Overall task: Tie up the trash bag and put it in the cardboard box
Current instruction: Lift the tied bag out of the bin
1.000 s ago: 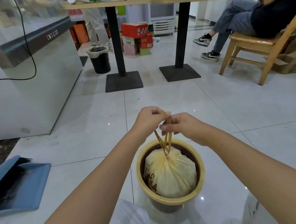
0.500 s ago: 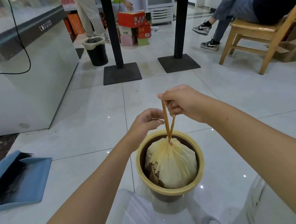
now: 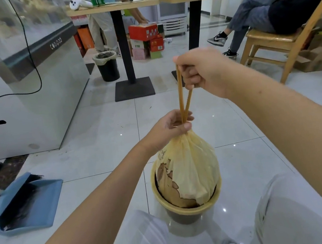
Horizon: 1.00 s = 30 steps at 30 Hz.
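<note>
Right hand is closed in a fist round the two tan drawstring strands, held high above the left so the strands run taut. Left hand pinches the gathered neck of the pale yellow, brown-stained plastic trash bag, thumb and fingers pressed together just below where the strands emerge; likely purpose: hold the neck shut while the cord cinches. The bag hangs directly under the left hand, its lower part still seated in the round yellow-rimmed brown bin. No knot visible yet. Torn brown cardboard lies on the floor well right of the right hand; whether it is the target box, cannot tell.
</note>
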Each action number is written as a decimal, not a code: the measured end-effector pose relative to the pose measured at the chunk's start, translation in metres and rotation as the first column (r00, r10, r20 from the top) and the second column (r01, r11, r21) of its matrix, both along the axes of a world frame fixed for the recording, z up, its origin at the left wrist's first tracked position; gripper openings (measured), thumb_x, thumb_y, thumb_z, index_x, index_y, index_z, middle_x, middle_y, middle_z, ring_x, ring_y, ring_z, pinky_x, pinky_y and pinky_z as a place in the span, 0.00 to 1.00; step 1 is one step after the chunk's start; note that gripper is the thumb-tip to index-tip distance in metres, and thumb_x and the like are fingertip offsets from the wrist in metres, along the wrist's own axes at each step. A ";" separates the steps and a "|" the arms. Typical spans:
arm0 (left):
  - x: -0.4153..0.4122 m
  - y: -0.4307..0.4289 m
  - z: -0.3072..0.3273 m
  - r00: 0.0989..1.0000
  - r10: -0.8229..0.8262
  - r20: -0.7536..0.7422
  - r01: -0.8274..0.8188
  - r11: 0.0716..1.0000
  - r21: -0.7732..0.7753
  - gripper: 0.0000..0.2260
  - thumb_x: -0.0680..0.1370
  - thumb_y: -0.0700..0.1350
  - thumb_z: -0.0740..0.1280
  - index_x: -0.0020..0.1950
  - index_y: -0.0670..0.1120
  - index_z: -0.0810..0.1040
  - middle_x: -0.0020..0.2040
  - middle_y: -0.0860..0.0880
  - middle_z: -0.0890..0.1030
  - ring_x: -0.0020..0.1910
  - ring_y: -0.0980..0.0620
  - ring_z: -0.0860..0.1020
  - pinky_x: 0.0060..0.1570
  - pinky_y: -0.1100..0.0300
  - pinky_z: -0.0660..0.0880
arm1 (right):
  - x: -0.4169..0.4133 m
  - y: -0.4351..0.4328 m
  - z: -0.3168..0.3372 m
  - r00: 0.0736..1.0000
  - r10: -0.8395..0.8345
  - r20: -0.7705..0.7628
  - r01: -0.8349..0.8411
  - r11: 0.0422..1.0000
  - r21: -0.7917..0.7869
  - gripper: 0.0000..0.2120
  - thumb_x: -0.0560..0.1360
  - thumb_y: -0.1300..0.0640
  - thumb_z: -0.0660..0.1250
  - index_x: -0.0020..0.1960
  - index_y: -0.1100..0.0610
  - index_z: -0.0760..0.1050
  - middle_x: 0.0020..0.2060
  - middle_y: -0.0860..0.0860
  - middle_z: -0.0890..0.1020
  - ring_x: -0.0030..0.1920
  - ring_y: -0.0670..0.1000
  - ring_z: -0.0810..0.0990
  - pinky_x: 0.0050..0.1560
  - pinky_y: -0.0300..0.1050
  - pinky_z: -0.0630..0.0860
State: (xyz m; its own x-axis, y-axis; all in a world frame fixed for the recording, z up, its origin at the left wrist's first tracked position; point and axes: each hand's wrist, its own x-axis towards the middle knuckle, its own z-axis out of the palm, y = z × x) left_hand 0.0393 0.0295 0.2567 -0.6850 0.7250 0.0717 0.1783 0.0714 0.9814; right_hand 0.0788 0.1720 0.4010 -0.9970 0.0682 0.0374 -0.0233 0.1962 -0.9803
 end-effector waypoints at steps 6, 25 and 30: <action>0.002 0.008 -0.011 0.971 0.157 -0.180 -0.200 0.947 -0.252 0.19 0.73 0.57 0.72 0.62 0.56 0.74 0.55 0.56 0.80 0.55 0.55 0.79 0.58 0.50 0.76 | 0.003 -0.001 0.051 0.993 0.008 -0.118 -0.007 1.000 0.009 0.16 0.80 0.55 0.61 0.34 0.55 0.69 0.22 0.46 0.64 0.25 0.47 0.62 0.30 0.38 0.69; -0.047 0.046 0.105 0.820 0.572 0.020 -0.572 0.819 0.053 0.06 0.75 0.40 0.68 0.42 0.40 0.84 0.38 0.44 0.81 0.36 0.49 0.78 0.38 0.54 0.75 | -0.015 0.027 0.021 0.986 -0.103 -0.130 0.163 0.762 0.626 0.19 0.70 0.38 0.70 0.56 0.47 0.74 0.46 0.44 0.79 0.45 0.44 0.78 0.45 0.46 0.75; -0.065 0.051 0.126 0.782 0.593 0.192 -0.615 0.785 0.077 0.07 0.77 0.37 0.66 0.45 0.43 0.84 0.32 0.50 0.83 0.30 0.55 0.81 0.29 0.63 0.78 | -0.039 0.027 0.007 0.991 0.059 -0.123 0.041 0.731 0.681 0.12 0.71 0.40 0.71 0.49 0.44 0.73 0.47 0.45 0.82 0.47 0.46 0.79 0.49 0.47 0.77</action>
State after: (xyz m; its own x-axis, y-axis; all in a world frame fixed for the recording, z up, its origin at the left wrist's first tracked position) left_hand -0.0256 0.0806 0.3827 -0.9887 0.1497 -0.0060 -0.0081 -0.0132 0.9999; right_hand 0.0397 0.1993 0.4077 -0.9800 -0.0345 0.1959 -0.1426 0.8086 -0.5708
